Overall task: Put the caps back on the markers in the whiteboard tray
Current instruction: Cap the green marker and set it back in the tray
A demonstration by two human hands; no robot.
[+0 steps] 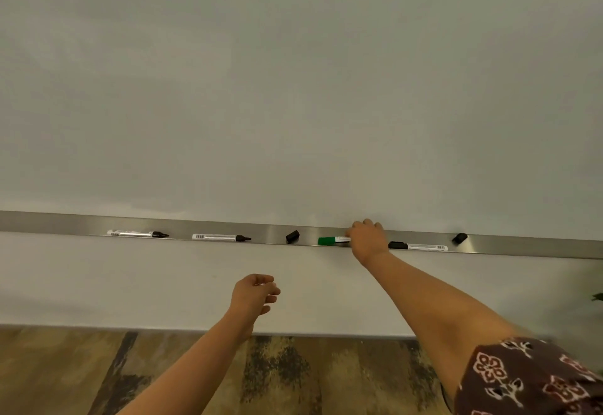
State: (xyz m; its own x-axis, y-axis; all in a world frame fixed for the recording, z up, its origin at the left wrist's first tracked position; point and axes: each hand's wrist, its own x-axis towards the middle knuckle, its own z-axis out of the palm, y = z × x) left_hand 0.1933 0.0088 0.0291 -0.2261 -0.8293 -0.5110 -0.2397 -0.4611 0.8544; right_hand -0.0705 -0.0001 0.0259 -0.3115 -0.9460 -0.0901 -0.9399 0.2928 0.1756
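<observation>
Head view: my right hand (368, 240) closes on the capped green marker (332, 240) in the tray (65, 223), apparently setting it down. Left hand (256, 291) hangs loosely open and empty below the tray. Two uncapped markers (137, 234) and loose caps (292, 236) lie along it.

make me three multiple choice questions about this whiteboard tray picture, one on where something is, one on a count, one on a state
1. Where is the right hand?
A. on the green marker in the tray
B. on the floor
C. on the leftmost marker

2. How many loose black caps lie in the tray?
A. none
B. two
C. five

3. What state is the leftmost marker in?
A. capped
B. uncapped, tip bare
C. held

Answers: 1 A, the hand rests at the green marker's end. 2 B, one cap and another cap. 3 B, its dark tip shows.
</observation>
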